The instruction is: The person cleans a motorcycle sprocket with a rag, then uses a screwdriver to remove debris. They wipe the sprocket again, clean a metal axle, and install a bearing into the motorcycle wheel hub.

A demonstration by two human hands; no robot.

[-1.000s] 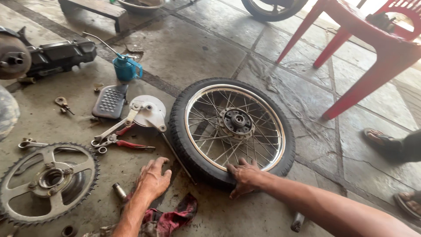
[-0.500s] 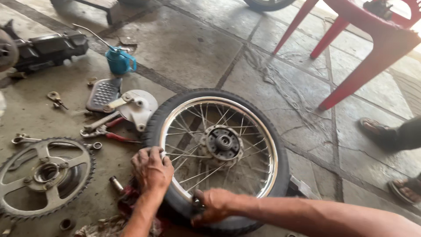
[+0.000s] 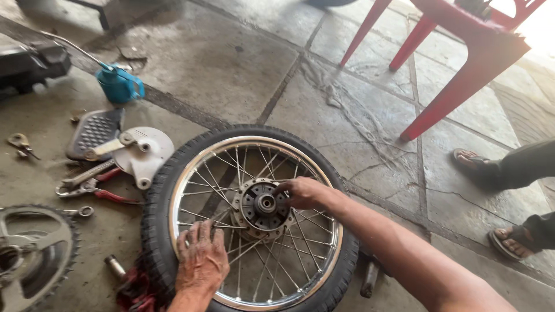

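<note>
My left hand [image 3: 201, 260] lies flat with its fingers spread on the spokes and rim of the wheel [image 3: 248, 222], gripping nothing, while a red rag [image 3: 136, 289] sits just beside it under the tyre. My right hand [image 3: 303, 193] reaches across the wheel, which lies flat on the concrete floor [image 3: 231, 69], its fingers curled loosely against the hub [image 3: 263, 205]. Farther off lie a sprocket [image 3: 32, 257], pliers [image 3: 95, 188], a blue oil can [image 3: 118, 84] and a red chair [image 3: 462, 52].
</note>
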